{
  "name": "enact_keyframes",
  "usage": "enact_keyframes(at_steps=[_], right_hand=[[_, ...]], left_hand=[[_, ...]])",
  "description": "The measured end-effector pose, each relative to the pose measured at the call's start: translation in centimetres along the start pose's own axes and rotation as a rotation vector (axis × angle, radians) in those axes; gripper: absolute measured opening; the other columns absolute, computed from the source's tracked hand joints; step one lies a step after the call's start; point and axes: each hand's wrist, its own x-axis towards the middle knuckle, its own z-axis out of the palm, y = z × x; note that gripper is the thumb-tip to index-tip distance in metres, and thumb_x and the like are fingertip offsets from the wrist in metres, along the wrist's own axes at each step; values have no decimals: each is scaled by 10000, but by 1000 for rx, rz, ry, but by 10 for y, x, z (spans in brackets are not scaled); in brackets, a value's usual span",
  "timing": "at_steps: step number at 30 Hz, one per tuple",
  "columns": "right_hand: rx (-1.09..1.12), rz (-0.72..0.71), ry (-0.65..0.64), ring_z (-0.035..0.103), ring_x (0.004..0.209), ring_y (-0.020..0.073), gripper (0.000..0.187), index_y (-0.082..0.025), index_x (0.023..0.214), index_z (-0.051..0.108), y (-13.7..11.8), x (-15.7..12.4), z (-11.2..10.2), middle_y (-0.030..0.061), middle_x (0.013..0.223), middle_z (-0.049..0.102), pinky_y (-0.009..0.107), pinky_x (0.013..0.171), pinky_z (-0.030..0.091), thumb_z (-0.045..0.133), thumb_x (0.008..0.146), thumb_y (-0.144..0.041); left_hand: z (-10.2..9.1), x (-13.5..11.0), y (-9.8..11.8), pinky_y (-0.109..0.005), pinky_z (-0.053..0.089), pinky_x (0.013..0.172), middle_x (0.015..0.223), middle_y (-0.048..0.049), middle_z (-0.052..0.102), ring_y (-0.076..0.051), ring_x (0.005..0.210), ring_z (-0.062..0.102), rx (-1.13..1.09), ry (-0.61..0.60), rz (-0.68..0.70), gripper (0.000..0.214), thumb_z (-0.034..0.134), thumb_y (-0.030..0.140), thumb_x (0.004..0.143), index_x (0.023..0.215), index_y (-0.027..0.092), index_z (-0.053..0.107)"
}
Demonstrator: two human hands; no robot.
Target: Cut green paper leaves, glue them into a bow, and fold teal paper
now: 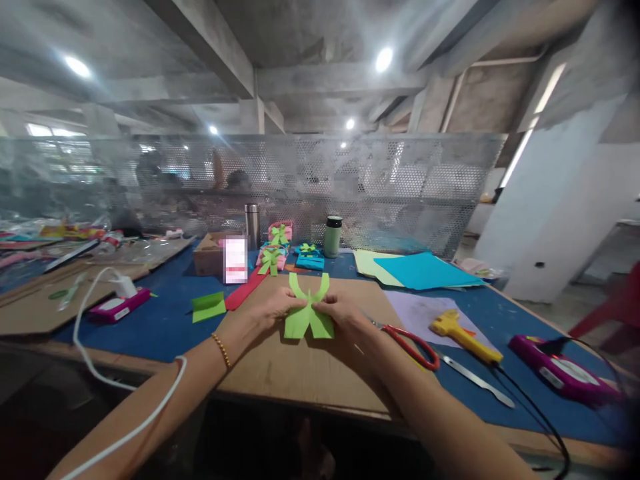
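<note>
Evidently pinched at its middle: a bright-green, butterfly-shaped cutout of thin sheet.
From the head view, the left hand and right hand flank it, thumbs and fingers closed on opposite edges, over flat brown cardboard; beyond stand a brown cardboard box, contents indiscernible, a silver metal flask and a pale-green, black-lidded bottle.

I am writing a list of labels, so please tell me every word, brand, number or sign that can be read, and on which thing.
No text can be read.
Right power strip: markings too small to read.
Left power strip: markings too small to read.
White patch: blurred out, unreadable.
Green paper: none visible.
</note>
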Motion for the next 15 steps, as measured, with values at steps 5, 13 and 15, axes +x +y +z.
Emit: enact_keyframes(at_steps=[5,13,15], right_hand=[[92,26,83,531,498,104,282,-150,616,578,13,4,-4,-19,553,598,222,472,397,755,715,-345],[75,45,159,495,518,109,260,-172,597,582,12,4,1,-11,563,592,214,458,340,737,639,-375],[65,40,165,476,517,103,277,-171,588,578,10,3,1,-20,557,568,215,461,326,733,647,-393]], left_hand=[[-18,22,-3,-238,332,412,461,-7,548,-96,392,451,11,-186,-203,318,880,349,539,569,121,660],[-20,21,-18,-233,304,442,532,6,558,-83,432,448,-13,-202,-178,311,829,390,615,637,130,660],[-19,19,-19,-231,290,444,545,8,560,-82,437,443,-26,-159,-171,303,821,385,624,659,132,658]])
